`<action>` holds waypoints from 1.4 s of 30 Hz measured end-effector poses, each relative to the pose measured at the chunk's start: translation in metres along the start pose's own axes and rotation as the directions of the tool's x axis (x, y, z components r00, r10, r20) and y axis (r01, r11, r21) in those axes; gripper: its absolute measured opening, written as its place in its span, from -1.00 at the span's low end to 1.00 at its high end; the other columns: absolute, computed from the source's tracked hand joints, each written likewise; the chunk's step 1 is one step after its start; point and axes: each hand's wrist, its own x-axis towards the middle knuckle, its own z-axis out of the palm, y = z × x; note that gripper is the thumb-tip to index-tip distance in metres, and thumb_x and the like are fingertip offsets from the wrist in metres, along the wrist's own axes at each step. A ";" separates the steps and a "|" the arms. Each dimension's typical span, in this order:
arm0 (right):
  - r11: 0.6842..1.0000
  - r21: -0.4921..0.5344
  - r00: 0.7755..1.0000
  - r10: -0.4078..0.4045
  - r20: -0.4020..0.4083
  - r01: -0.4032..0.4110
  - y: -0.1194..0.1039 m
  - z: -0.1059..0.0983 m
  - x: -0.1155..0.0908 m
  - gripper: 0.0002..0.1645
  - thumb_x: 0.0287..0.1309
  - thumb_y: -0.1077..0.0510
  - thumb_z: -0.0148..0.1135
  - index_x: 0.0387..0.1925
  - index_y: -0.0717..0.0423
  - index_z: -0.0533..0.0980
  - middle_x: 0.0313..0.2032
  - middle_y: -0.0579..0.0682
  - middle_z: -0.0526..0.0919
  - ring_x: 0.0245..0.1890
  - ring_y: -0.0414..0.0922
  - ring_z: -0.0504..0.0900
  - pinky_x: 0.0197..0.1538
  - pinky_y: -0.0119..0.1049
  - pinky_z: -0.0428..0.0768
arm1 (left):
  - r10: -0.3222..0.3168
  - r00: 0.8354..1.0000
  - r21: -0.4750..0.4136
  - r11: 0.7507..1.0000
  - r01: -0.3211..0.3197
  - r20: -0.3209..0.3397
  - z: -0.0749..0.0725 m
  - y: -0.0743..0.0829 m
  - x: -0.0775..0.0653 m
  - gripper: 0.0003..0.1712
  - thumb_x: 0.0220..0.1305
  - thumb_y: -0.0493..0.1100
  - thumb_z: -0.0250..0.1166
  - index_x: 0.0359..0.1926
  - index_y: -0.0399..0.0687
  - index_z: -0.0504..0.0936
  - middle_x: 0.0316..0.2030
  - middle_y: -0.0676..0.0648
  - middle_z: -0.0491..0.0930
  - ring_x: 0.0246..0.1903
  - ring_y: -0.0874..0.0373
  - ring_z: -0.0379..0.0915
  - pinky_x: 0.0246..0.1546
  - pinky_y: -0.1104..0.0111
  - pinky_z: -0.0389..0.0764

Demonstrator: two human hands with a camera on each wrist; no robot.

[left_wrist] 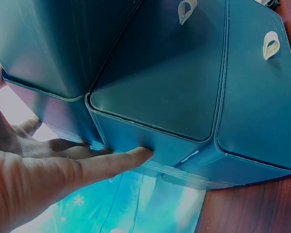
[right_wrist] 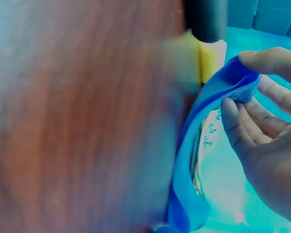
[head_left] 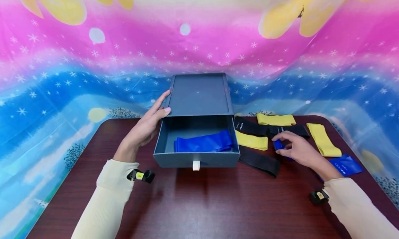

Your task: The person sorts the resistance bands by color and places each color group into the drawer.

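A dark grey drawer cabinet (head_left: 199, 93) stands on the table, its top drawer (head_left: 174, 160) pulled out. In that drawer lies a flat blue resistance band (head_left: 204, 143). My left hand (head_left: 145, 128) rests along the cabinet's left side with fingers extended, the thumb by the upper edge; the left wrist view has the left hand (left_wrist: 63, 167) against the side wall, beside the closed lower drawers (left_wrist: 160, 73). Right of the cabinet, my right hand (head_left: 299, 150) pinches another blue resistance band (head_left: 277, 144) between thumb and fingers. In the right wrist view this blue band (right_wrist: 189, 179) hangs in a long curve.
Yellow bands (head_left: 324, 140) and black bands (head_left: 260, 161) lie spread and partly overlapping on the table (head_left: 199, 204) right of the cabinet. One more blue band (head_left: 346, 165) lies by the right wrist. A patterned cloth (head_left: 199, 41) hangs behind the table.
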 end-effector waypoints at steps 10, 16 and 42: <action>0.994 0.110 0.998 -0.014 -0.066 0.021 -0.012 -0.017 -0.008 -0.58 0.39 0.25 0.34 0.22 0.23 0.55 0.29 0.26 0.45 0.16 0.29 0.59 -0.04 -0.72 0.49 | 0.005 1.000 -0.003 1.000 -0.005 -0.002 0.000 0.000 0.000 -0.27 0.66 0.06 -0.05 0.65 0.68 -0.13 0.58 -0.18 0.03 0.55 -0.18 0.07 0.37 -0.21 0.36; 0.992 0.128 0.993 0.000 -0.115 0.015 -0.019 -0.025 -0.010 -0.58 0.41 0.21 0.34 0.25 0.16 0.56 0.30 0.13 0.44 0.17 -0.28 0.57 -0.03 -0.77 0.46 | 0.004 1.000 -0.009 1.000 -0.004 0.007 0.000 -0.001 -0.001 -0.27 0.67 0.05 -0.06 0.65 0.68 -0.14 0.58 -0.16 0.04 0.53 -0.18 0.12 0.29 -0.12 0.47; 0.942 0.239 0.942 -0.160 -0.295 0.235 -0.140 -0.061 -0.008 -0.53 0.30 0.34 0.39 0.22 0.11 0.61 0.28 -0.10 0.49 0.24 -0.28 0.52 0.09 -0.68 0.54 | 0.015 1.000 0.020 1.000 -0.015 -0.002 0.000 -0.001 -0.001 -0.25 0.65 0.08 -0.04 0.65 0.66 -0.15 0.68 0.01 -0.23 0.63 -0.13 -0.13 0.39 -0.26 0.32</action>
